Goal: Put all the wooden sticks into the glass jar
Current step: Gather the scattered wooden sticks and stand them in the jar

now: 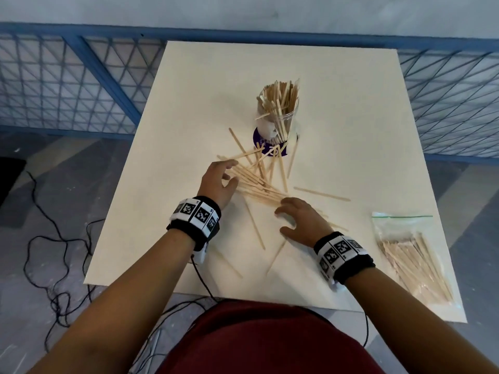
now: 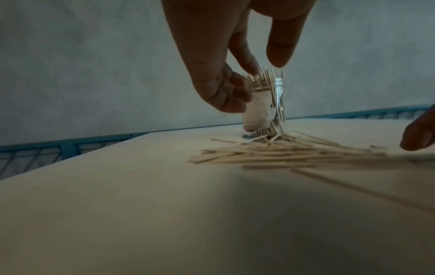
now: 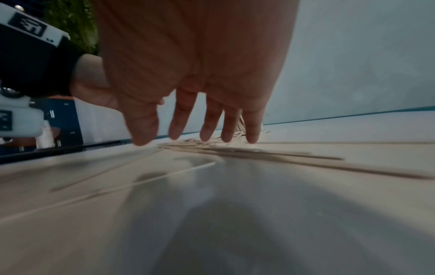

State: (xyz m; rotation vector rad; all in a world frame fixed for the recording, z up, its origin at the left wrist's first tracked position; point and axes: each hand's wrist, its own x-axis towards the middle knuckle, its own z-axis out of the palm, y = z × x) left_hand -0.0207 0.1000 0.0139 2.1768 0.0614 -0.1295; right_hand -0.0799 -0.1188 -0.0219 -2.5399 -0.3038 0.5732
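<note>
Gathering wooden sticks (image 1: 259, 184) at frame centre | left hand (image 1: 220, 182), right hand (image 1: 299, 220) fingers loose, holding nothing | sticks light, stiff, slippery; pinch mid-bundle | glass jar (image 1: 280, 117) breakable

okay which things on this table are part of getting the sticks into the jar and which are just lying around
Part of the job:
glass jar, already holding sticks
loose wooden sticks
left hand, right hand, both open at the pile

Lying about:
zip bag of sticks
purple disc under the jar

You have one clear glass jar (image 1: 278, 114) packed with sticks, one clear zip-top plastic bag (image 1: 410, 252) of sticks, and one loose pile of thin pale wooden sticks (image 1: 259, 182), too many to count.
</note>
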